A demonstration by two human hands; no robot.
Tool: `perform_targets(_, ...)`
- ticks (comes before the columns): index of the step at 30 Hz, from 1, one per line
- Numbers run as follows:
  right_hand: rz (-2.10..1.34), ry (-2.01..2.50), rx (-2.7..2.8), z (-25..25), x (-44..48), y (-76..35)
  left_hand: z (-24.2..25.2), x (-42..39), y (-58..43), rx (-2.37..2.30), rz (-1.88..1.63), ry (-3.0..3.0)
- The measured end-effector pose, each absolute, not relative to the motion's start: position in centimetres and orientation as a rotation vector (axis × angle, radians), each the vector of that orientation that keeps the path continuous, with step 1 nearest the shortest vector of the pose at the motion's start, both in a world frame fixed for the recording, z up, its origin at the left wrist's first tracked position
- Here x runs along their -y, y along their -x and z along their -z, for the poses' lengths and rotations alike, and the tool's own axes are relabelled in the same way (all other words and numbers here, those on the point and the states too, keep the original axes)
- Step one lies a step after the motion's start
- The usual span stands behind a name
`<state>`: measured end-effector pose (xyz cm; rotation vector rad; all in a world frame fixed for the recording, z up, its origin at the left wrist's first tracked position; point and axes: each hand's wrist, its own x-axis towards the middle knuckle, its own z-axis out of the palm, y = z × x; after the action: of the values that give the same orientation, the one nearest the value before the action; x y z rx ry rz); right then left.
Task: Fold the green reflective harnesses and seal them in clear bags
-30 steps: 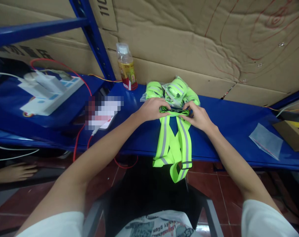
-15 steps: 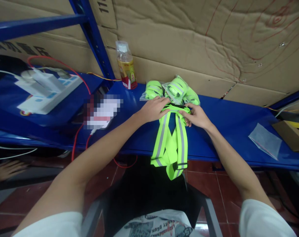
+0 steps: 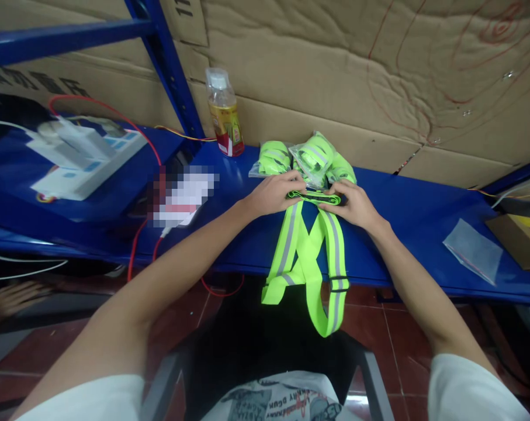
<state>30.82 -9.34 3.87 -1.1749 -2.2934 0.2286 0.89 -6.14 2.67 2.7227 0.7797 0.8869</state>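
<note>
A neon yellow-green reflective vest [image 3: 308,251] made of straps with grey stripes lies over the front of the blue table. Its top part is folded into a flat layered band between my two hands. My left hand [image 3: 276,193] is closed on the band's left end, and my right hand [image 3: 353,203] pinches the right end. Crossed straps hang from the band past the table's front edge, with a black buckle on the right strap. Just behind my hands sit several plastic bags of rolled reflective straps [image 3: 314,156].
On the blue table [image 3: 405,234] stand a drink bottle [image 3: 226,120] at the back and a blurred white phone [image 3: 186,199] with a red cable. A power strip [image 3: 89,166] is at left. Right are an empty clear bag [image 3: 473,251] and a cardboard box [image 3: 516,240]. Another person's hand [image 3: 17,299] rests lower left.
The band between my hands has turned so its folded layers face up and lies flatter. The hanging straps have swung, the right one further right and lower.
</note>
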Motion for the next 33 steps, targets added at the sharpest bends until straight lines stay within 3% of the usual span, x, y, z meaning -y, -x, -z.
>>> perform_targets(3,-0.268,1.095,2.31,-4.0,9.3,-31.2,-2.4,6.4,-1.2,-0.742,-0.918,-2.768)
perform_targets(9,-0.912,1.286,1.765,-3.5,10.2,-30.0,-2.0,6.8,-1.6,-0.777,-1.008,-2.861)
perform_targets(12,-1.037,1.265,1.678,-3.6,10.5,-29.7,-2.0,6.6,-1.4,-0.812,-0.987,-2.83)
perform_targets(20,-0.88,1.221,1.863,-3.9,10.8,-29.5,-2.8,5.1,-0.3,-0.869,-0.742,-2.64)
perform_targets(27,-1.052,1.217,1.905,-4.3,10.9,-29.7,-3.6,5.3,0.7,-0.76,-0.635,-2.631)
perform_targets(33,-0.94,1.212,2.032,-3.4,10.1,-29.8,-3.8,5.3,0.9,-0.712,-0.638,-2.628)
